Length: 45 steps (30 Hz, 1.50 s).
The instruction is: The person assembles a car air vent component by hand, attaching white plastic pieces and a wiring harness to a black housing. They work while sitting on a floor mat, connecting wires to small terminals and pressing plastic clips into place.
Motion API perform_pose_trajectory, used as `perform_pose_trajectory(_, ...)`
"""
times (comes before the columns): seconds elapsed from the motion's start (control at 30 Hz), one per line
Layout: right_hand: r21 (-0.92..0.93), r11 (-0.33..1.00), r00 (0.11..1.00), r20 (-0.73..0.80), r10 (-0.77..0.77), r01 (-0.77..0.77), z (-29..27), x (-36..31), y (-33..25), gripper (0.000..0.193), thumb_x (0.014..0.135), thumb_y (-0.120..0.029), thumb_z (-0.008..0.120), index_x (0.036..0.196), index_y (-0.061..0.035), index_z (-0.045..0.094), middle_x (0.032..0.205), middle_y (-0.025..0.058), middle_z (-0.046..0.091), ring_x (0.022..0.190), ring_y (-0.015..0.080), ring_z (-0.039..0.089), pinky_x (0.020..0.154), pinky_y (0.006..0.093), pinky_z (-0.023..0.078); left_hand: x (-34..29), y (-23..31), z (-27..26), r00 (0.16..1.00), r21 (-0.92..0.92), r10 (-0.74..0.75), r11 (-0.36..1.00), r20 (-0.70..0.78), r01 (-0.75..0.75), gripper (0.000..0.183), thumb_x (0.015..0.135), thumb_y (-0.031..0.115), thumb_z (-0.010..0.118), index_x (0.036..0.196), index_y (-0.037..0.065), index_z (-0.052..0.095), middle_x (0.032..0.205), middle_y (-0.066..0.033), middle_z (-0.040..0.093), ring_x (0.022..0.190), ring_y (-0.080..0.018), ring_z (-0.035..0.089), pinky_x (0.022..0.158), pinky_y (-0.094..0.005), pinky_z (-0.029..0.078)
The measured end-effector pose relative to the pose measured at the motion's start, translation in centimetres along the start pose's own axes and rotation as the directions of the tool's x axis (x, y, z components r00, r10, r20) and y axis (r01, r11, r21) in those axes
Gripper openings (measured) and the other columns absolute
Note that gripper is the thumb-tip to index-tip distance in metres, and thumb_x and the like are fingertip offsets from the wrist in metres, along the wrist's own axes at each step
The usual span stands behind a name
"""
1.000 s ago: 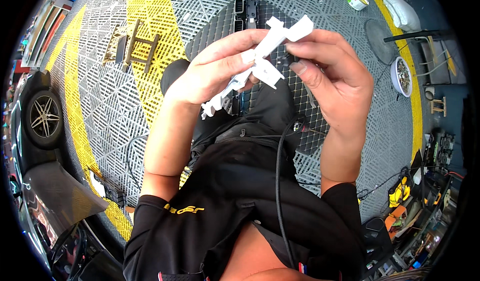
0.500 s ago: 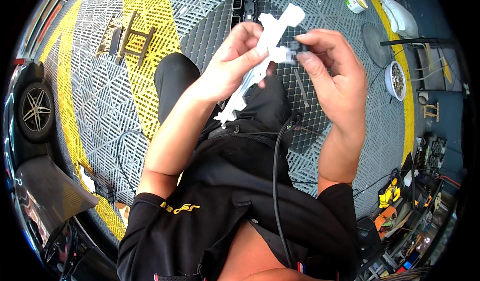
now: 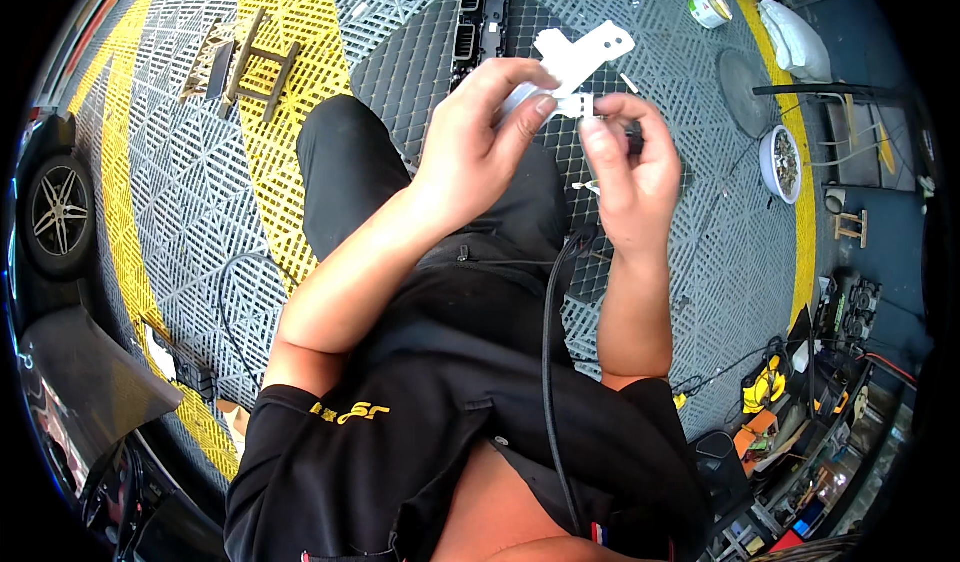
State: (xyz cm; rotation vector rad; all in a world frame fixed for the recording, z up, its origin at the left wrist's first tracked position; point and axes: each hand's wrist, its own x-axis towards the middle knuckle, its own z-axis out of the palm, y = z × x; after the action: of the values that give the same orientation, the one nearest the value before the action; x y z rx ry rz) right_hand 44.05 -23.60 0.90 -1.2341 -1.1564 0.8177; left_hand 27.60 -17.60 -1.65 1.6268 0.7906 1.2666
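Up over the dark quilted mat (image 3: 400, 67), my left hand (image 3: 480, 132) is closed round a long white plastic bracket (image 3: 598, 54). The bracket's broad end, with small dark holes, points up and to the right; much of its length is hidden by the hand. Close against it, my right hand (image 3: 632, 177) is closed, its thumb by a small white tab (image 3: 587, 105) on the bracket. A small black piece (image 3: 633, 141) shows between the right fingers, partly covered. Beyond the left hand, a black air-vent assembly (image 3: 466, 42) lies on the mat.
A wooden stool frame (image 3: 262, 72) is at the left. To the right are a bowl of small parts (image 3: 780, 163), a can (image 3: 711, 8) and a white sack (image 3: 794, 42). A black cable (image 3: 548, 382) hangs down my front. A car wheel (image 3: 60, 208) is far left.
The white bracket has turned and its lower end is now hidden. My right hand has moved left and down, closer to my left, with the black piece lower in its fingers.
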Motion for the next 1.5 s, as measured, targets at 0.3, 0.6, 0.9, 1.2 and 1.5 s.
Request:
perform_pose_trajectory(0.3, -0.046, 0.987, 0.988, 0.001, 0.154, -0.154, -0.3, -0.1, 0.8, 0.023, 0.087, -0.007, 0.085, 0.104, -0.0024, 0.071, 0.078, -0.0091, 0.049, 0.069, 0.0000, 0.042, 0.059, 0.0170, 0.038, -1.6, -1.9, 0.6, 0.989, 0.110, 0.151, 0.982, 0.013, -0.151, 0.021, 0.095, 0.001, 0.071, 0.115, 0.003, 0.068, 0.121, -0.0130, 0.065, 0.095, -0.0212, 0.068, 0.075, -0.0309, 0.057)
perform_pose_trajectory(0.6, 0.139, 0.926, 0.936, 0.075, 0.344, -0.352, -1.4, 0.0, 0.7, 0.019, 0.088, 0.000, 0.080, 0.105, -0.0008, 0.070, 0.079, -0.0096, 0.047, 0.074, 0.0006, 0.046, 0.070, 0.0164, 0.042, -1.8, -2.7, 1.4, 0.947, 0.386, 0.321, 0.874, 0.000, -0.297, 0.030, 0.084, 0.007, 0.081, 0.112, 0.014, 0.073, 0.118, -0.0161, 0.070, 0.090, -0.0334, 0.075, 0.070, -0.0389, 0.064)
perform_pose_trajectory(0.9, 0.107, 0.919, 0.924, 0.097, 0.370, -0.380, -2.3, -0.2, 0.8, 0.018, 0.087, -0.001, 0.080, 0.102, 0.0001, 0.071, 0.077, -0.0100, 0.048, 0.072, 0.0006, 0.045, 0.068, 0.0163, 0.039, -1.6, 0.1, 1.1, 0.985, 0.514, 0.132, 0.840, 0.115, -0.172, 0.020, 0.088, 0.008, 0.078, 0.106, 0.006, 0.069, 0.103, -0.0092, 0.075, 0.098, -0.0336, 0.073, 0.078, -0.0400, 0.062)
perform_pose_trajectory(1.2, -0.047, 0.983, 0.978, 0.107, 0.180, -0.176, -3.4, 0.1, 2.4, 0.028, 0.088, -0.005, 0.082, 0.112, 0.0046, 0.072, 0.098, 0.0048, 0.074, 0.091, 0.0088, 0.067, 0.089, 0.0233, 0.052, 1.8, -0.2, -1.7, 0.915, 0.163, 0.033, 0.981, 0.403, -0.107, 0.019, 0.098, 0.016, 0.068, 0.105, -0.001, 0.064, 0.091, -0.0232, 0.070, 0.091, -0.0425, 0.071, 0.077, -0.0446, 0.056)
perform_pose_trajectory(1.5, -0.098, 0.973, 0.977, -0.043, 0.206, -0.210, -3.2, 0.7, 3.8, 0.028, 0.089, -0.006, 0.083, 0.113, 0.0028, 0.072, 0.096, 0.0032, 0.074, 0.090, 0.0088, 0.068, 0.088, 0.0211, 0.052, 2.1, -1.9, -0.1, 0.928, 0.385, 0.051, 0.900, 0.369, -0.203, 0.018, 0.097, 0.017, 0.062, 0.106, 0.000, 0.062, 0.099, -0.0235, 0.070, 0.097, -0.0441, 0.068, 0.082, -0.0524, 0.054)
